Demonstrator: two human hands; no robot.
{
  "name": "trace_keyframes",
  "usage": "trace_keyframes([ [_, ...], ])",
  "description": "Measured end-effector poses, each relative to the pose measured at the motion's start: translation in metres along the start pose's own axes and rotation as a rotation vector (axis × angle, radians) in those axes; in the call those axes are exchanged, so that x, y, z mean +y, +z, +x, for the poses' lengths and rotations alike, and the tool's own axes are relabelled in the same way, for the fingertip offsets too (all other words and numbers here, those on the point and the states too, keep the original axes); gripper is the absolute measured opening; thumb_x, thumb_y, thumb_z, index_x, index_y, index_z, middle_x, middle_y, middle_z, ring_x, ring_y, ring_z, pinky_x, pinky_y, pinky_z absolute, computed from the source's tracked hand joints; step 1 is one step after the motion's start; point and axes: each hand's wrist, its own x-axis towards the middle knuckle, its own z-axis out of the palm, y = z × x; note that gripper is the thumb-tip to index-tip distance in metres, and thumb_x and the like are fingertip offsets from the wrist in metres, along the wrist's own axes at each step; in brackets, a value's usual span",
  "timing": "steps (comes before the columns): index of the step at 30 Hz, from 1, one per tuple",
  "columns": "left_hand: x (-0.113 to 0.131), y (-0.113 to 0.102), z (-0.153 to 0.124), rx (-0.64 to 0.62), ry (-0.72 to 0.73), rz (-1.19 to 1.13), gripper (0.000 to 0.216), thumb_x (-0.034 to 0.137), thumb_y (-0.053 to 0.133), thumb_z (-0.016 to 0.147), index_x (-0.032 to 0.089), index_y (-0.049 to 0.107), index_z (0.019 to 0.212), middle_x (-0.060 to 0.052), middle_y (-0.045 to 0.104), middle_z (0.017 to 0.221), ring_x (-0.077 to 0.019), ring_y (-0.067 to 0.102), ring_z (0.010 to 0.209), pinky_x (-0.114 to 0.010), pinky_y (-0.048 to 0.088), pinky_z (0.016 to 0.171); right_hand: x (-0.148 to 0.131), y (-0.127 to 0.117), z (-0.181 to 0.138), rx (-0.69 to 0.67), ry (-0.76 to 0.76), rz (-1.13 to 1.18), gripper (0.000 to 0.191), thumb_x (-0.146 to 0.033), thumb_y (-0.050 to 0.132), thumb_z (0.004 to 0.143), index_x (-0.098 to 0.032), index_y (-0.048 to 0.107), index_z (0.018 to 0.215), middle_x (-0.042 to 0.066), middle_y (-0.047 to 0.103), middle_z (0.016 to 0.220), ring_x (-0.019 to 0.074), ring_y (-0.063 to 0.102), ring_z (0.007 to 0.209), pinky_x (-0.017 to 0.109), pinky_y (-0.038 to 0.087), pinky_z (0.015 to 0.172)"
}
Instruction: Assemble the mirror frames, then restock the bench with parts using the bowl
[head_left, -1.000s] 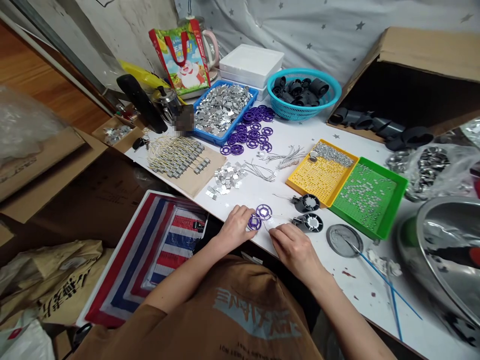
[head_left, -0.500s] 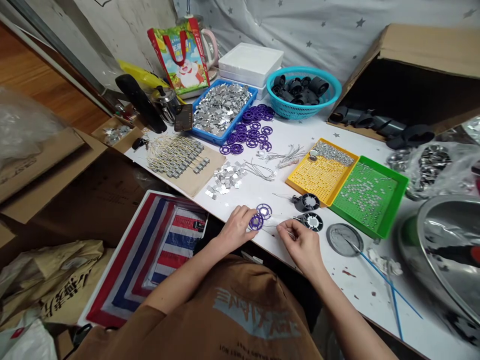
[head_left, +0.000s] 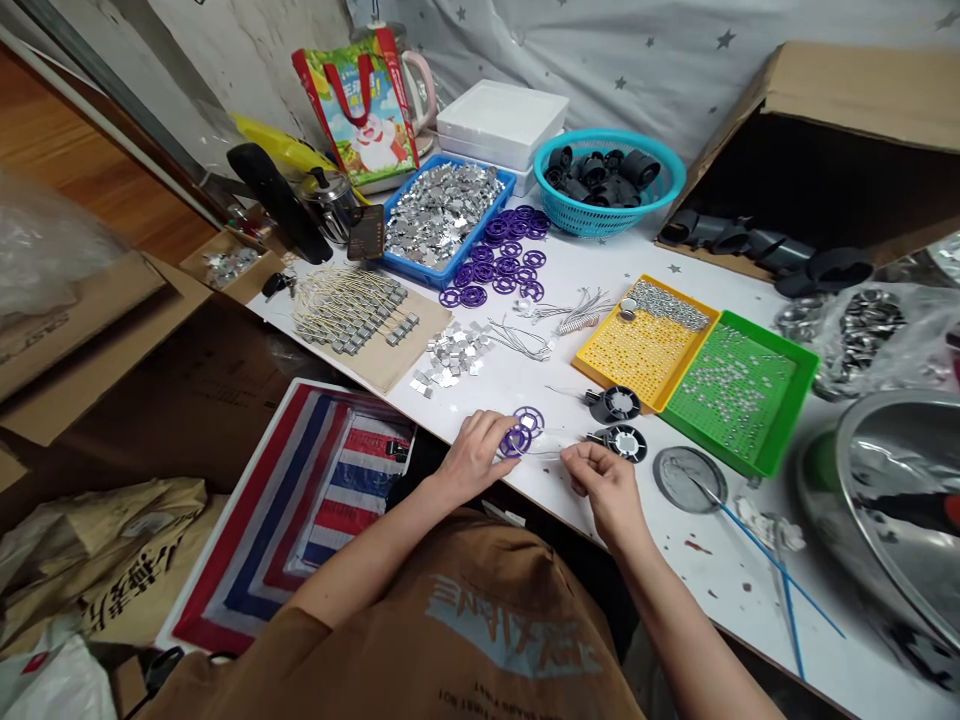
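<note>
Near the table's front edge my left hand [head_left: 475, 450] pinches a purple plastic ring [head_left: 516, 441] with spokes. A second purple ring [head_left: 529, 420] lies just behind it on the table, a pale square at its middle. From the held ring a thin wire [head_left: 541, 455] runs across to my right hand [head_left: 602, 478], whose thumb and forefinger are closed on it. Beyond my right hand are two black round housings with spoked fronts, the nearer one [head_left: 627, 443] and the farther one [head_left: 621, 403].
Small metal plates [head_left: 454, 355] lie loose behind my left hand. Yellow [head_left: 581, 362] and green [head_left: 772, 455] trays with small metal parts stand right of centre. A round grey dish [head_left: 688, 480] holds a blue stick's tip. A steel bowl [head_left: 840, 440] is at far right.
The held ring has turned and shifted slightly right. My right hand has moved a little to the right, and the wire between the hands now shows more plainly.
</note>
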Motion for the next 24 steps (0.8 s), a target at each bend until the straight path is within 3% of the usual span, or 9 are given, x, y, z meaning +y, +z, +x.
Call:
trace_keyframes([
  [11,0.0,0.001,-0.002,0.059,0.105,0.08,0.041,0.031,0.057,0.089,0.015,0.047,0.126,-0.013,0.059,0.112,-0.0255,0.053,0.101,-0.039,0.044,0.086,0.02,0.008,-0.006,0.082,0.113,0.229,0.033,-0.042,0.079,0.059,-0.014,0.062,0.063,-0.005,0.042,0.048,0.0043,0.029,0.042,0.023,0.018,0.044],
  [19,0.002,0.004,-0.002,-0.008,0.151,0.094,0.042,0.033,0.056,0.091,0.013,0.046,0.127,-0.011,0.064,0.107,-0.0242,0.056,0.099,-0.038,0.043,0.084,0.022,0.013,-0.004,0.218,0.035,0.295,0.032,-0.039,0.08,0.058,-0.014,0.062,0.065,-0.004,0.045,0.052,0.0048,0.03,0.045,0.022,0.02,0.043],
  [24,0.005,0.006,-0.004,-0.064,0.094,0.063,0.045,0.035,0.059,0.089,0.014,0.047,0.127,-0.011,0.065,0.103,-0.0253,0.057,0.097,-0.039,0.045,0.083,0.023,0.019,-0.01,0.297,-0.11,0.102,0.033,-0.047,0.073,0.068,-0.016,0.061,0.073,-0.002,0.051,0.058,0.0086,0.038,0.05,0.024,0.029,0.046],
])
